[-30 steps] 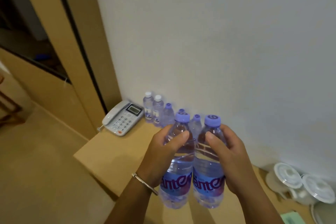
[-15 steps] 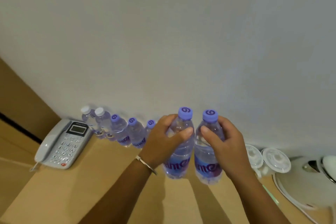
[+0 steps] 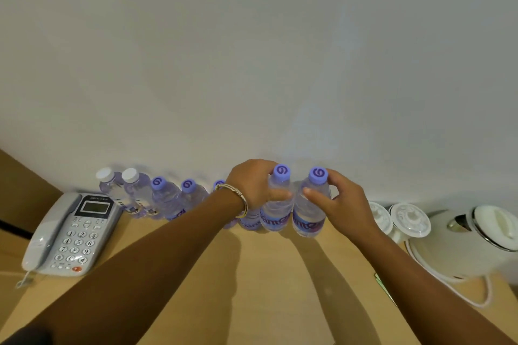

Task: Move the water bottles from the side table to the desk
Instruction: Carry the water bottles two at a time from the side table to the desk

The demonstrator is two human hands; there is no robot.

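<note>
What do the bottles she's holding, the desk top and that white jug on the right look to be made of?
Bottles: clear thin plastic, since the water shows through; matte purple plastic caps. Desk top: pale wood or wood-look laminate, smooth, little visible grain. White jug: probably glossy plastic, with a shiny metal-looking band.

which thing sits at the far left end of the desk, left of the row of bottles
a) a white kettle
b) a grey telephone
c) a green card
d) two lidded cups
b: the grey telephone lies at the left end of the desk, beside the white-capped bottles; the white kettle and the lidded cups are on the right.
</note>
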